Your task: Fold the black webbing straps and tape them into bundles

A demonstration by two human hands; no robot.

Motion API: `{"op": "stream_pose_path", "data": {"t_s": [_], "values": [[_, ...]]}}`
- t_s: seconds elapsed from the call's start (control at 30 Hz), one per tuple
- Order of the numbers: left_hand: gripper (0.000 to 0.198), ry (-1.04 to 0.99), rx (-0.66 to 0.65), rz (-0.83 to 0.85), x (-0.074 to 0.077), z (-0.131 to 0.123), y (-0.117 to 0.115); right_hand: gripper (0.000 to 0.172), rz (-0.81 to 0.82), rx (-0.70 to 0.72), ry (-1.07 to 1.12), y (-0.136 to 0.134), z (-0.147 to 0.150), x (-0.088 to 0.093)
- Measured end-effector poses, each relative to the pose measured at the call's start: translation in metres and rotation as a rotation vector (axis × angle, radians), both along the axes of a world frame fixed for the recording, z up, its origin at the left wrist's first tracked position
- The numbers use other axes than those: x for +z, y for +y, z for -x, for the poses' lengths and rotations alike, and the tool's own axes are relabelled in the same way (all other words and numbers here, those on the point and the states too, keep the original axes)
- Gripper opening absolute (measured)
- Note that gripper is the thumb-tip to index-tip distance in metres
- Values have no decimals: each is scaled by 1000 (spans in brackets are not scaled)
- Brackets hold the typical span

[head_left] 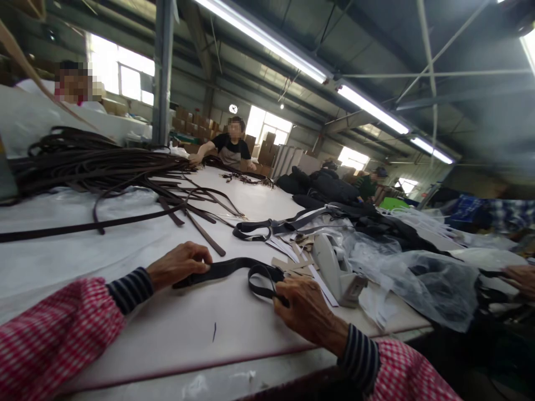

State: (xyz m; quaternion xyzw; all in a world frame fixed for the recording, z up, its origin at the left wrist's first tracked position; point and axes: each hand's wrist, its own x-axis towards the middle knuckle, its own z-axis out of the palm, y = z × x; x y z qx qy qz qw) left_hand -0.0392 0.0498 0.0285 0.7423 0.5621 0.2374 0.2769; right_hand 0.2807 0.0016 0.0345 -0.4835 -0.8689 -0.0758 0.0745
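Note:
A black strap (234, 268) lies flat on the white table (196, 323) between my two hands. My left hand (178, 265) is curled closed over the strap's left end, pressing it to the table. My right hand (307, 309) is closed on the strap's looped right end. Both wrists wear striped cuffs under red checked sleeves.
A big heap of dark brown straps (96, 167) covers the table's far left. A grey tool (334, 270), paper strips and clear plastic bags (418, 278) with black straps lie to the right. One person (229, 147) works at the far end and another person (75, 83) at the left. Someone's hand (520, 278) shows at the right edge.

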Motion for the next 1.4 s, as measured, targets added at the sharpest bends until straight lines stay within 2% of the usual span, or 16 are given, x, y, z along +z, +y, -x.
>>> {"op": "stream_pose_path", "data": {"t_s": [0.03,0.13,0.27,0.33,0.43,0.5,0.53,0.6,0.73,0.83,0.97,1.07,1.2,1.27,1.33,1.4], "values": [[26,-21,-24,13,0,-8,-6,2,34,-2,7,-4,6,-2],[24,-23,-70,7,-2,-33,-25,31,163,25,114,-13,31,-6],[22,57,-86,-109,-7,-56,-42,35,322,36,439,-11,68,-9],[20,20,-86,-111,-10,-57,-41,31,457,38,616,-3,78,-7],[21,-119,-118,-45,-12,-47,-31,27,832,88,870,14,77,0],[24,-183,-163,-18,-14,-40,-24,29,1036,135,944,26,71,5],[25,-199,-179,-11,-14,-38,-21,29,1071,158,929,31,68,6],[26,-205,-212,2,-15,-37,-19,23,992,184,831,39,64,6],[32,-134,-249,-29,-17,-42,-25,9,482,153,507,42,69,-2],[33,-44,-207,-94,-20,-46,-31,8,168,179,302,37,75,-7],[25,-20,-135,-86,-16,-47,-33,19,-38,219,221,39,71,-9],[25,40,-111,-92,-12,-46,-29,28,66,207,231,51,59,-9],[28,190,-112,-226,-14,-44,-20,13,270,221,287,62,43,-10],[29,229,-139,-294,-19,-42,-17,15,316,234,345,58,39,-7],[30,239,-167,-322,-23,-41,-14,31,385,234,386,47,36,-2],[30,233,-181,-324,-26,-39,-13,61,452,223,372,32,34,2]]}}
